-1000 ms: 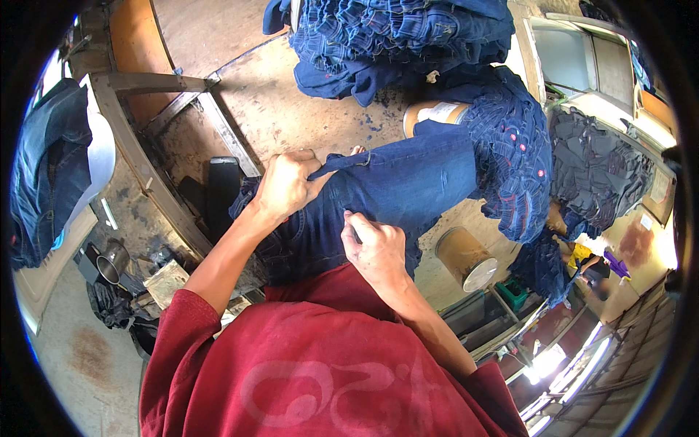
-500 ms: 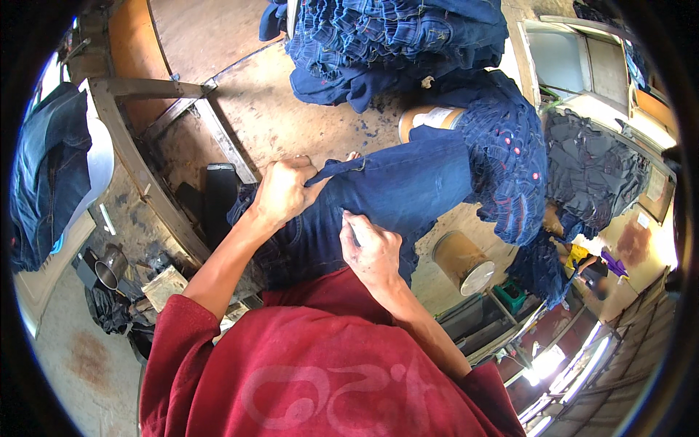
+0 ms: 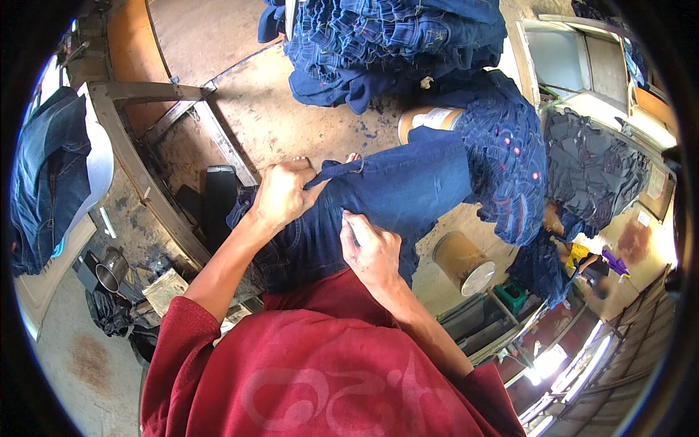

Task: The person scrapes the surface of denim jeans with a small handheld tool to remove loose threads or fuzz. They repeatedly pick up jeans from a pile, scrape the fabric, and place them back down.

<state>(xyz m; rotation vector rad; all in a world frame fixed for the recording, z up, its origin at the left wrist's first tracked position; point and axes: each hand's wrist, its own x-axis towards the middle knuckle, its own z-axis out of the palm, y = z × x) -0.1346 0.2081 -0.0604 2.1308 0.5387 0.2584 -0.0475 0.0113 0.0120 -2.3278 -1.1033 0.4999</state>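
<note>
A pair of blue jeans (image 3: 419, 175) lies across my lap, one leg stretched out to the right. My left hand (image 3: 285, 191) is closed on the jeans at the left, with a narrow fold of denim sticking out past its thumb and fingers. Lower and to the right, my right hand (image 3: 371, 244) is pinched, its fingertips against the denim. A dark bit shows between its thumb and fingers, too small to name.
A tall pile of jeans (image 3: 393, 36) stands ahead, with another denim heap (image 3: 506, 156) right of my lap. Dark garments (image 3: 597, 167) lie farther right. A brown drum (image 3: 462, 258) sits on the floor. At left is a wooden-edged table (image 3: 138, 175) with a metal mug (image 3: 111, 269).
Both hands stay almost where they were. The fold of denim beside my left hand stands out slightly more now.
</note>
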